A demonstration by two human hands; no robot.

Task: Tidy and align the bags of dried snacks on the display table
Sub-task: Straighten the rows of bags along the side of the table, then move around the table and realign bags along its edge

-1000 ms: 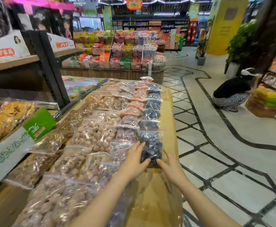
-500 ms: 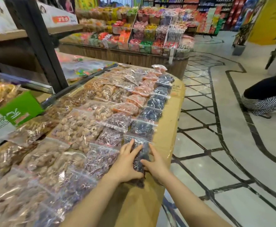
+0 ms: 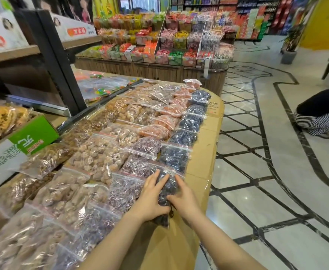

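A clear zip bag of dark blue-black dried fruit (image 3: 167,187) lies at the near end of the rightmost row on the cardboard-covered display table (image 3: 200,172). My left hand (image 3: 150,197) presses its left side and my right hand (image 3: 185,199) its right side, squeezing the bag between them. More dark bags (image 3: 176,156) run away from me along the table's right edge. To the left lie rows of purple bags (image 3: 138,164), orange bags (image 3: 156,131) and tan dried-fruit bags (image 3: 99,156).
A green and white carton (image 3: 23,141) of yellow snacks stands at the left beside a black shelf post (image 3: 58,63). A candy display stand (image 3: 159,55) is behind the table. A crouching person (image 3: 319,112) is on the tiled floor at right.
My hands have closed in from the bag's near edge onto its two sides, bunching it narrower. The camera view has tilted down and shifted right.
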